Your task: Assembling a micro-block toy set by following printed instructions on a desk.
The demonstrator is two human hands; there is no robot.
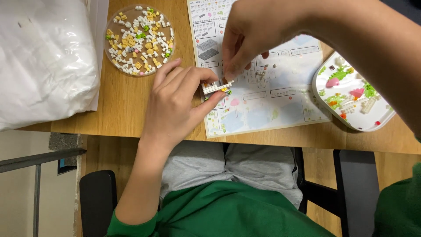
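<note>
Left hand (175,103) fingers half hide small brick model (216,87); right hand (252,37) covers top.

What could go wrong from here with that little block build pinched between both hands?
1. The small white brick assembly is held only at the fingertips of the left hand while the right hand presses down on it; too much force might pop pieces loose.
2. It sits near the desk edge, so a dropped brick would likely fall into the lap or onto the floor.
3. The right forearm passes over the white tray and may nudge it.
</note>
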